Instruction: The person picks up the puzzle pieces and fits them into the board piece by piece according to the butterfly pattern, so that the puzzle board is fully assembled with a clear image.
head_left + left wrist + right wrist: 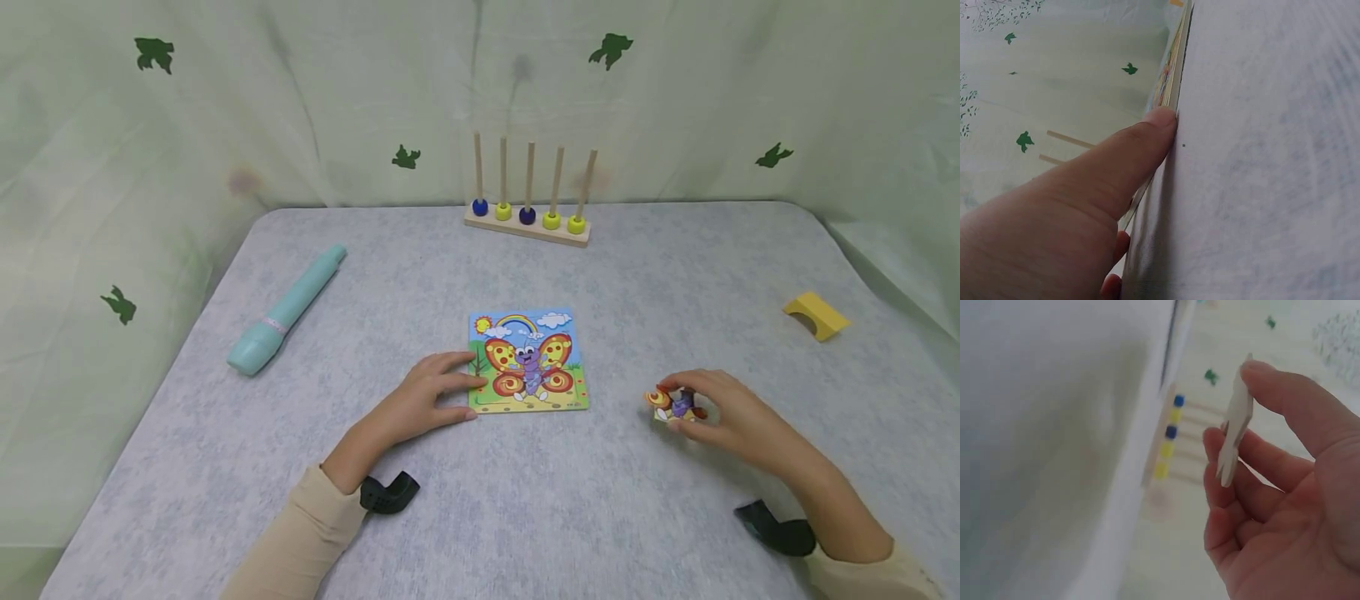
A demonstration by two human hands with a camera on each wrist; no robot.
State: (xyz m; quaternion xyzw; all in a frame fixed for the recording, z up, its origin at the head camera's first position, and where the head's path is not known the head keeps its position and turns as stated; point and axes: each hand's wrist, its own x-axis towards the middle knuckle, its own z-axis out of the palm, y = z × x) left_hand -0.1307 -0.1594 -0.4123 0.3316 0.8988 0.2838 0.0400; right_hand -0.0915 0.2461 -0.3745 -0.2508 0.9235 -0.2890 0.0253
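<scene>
A square butterfly puzzle board (528, 360) lies flat in the middle of the table. At its left side is my left hand (429, 392), fingers spread and fairly straight, fingertips on its edge. In the left wrist view the thumb (1122, 150) lies along the edge of the board (1179, 69). To the right of the board, my right hand (723, 414) pinches a small wooden puzzle piece (682, 406) printed with an orange swirl and purple body. The right wrist view shows the piece (1238, 412) edge-on between thumb and fingers, held above the table.
A wooden peg stand (527, 227) with blue and yellow beads stands at the back edge. A teal flashlight-shaped object (288, 312) lies at the left. A yellow arch block (817, 317) sits at the right. Pale curtain (360, 83) with green leaf shapes hangs behind the table.
</scene>
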